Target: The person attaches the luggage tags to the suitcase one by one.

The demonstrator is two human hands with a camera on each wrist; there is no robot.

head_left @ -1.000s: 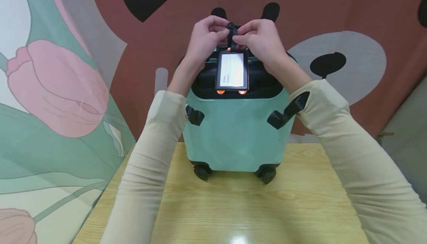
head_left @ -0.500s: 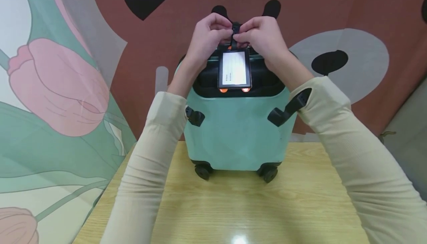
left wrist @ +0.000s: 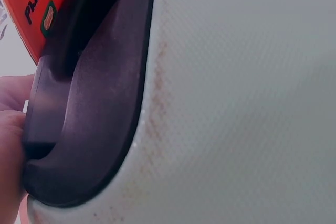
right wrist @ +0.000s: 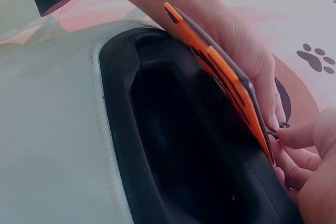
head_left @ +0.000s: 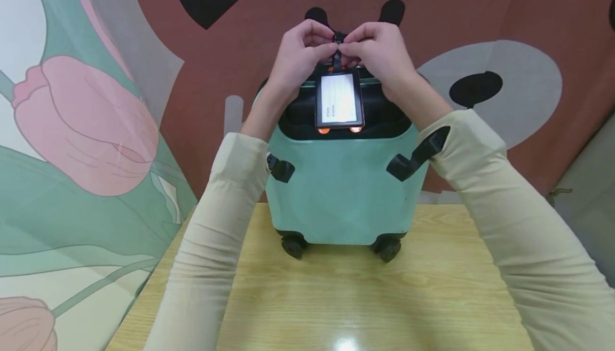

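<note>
A small mint-green suitcase (head_left: 340,191) stands on its wheels on a wooden table (head_left: 326,303). An orange-backed luggage tag (head_left: 338,99) with a white card hangs over the black recess at the suitcase's top, on a black strap (head_left: 338,47). My left hand (head_left: 301,52) and right hand (head_left: 376,52) meet above the tag, and both pinch the strap between fingertips and thumb. The right wrist view shows the tag (right wrist: 220,77) edge-on over the recess (right wrist: 178,145) with fingertips (right wrist: 294,137) at its upper end. Suitcase shell (left wrist: 236,103) and black trim fill the left wrist view.
A backdrop with pink tulips (head_left: 86,127) hangs on the left, a brown one with panda shapes (head_left: 485,89) behind. Black side handles (head_left: 415,156) jut from the suitcase near my sleeves. Bare tabletop lies in front of the wheels (head_left: 293,245).
Both hands have drawn slightly closer together and a bit higher on the strap. The tag hangs nearly in the same place; the suitcase has not moved.
</note>
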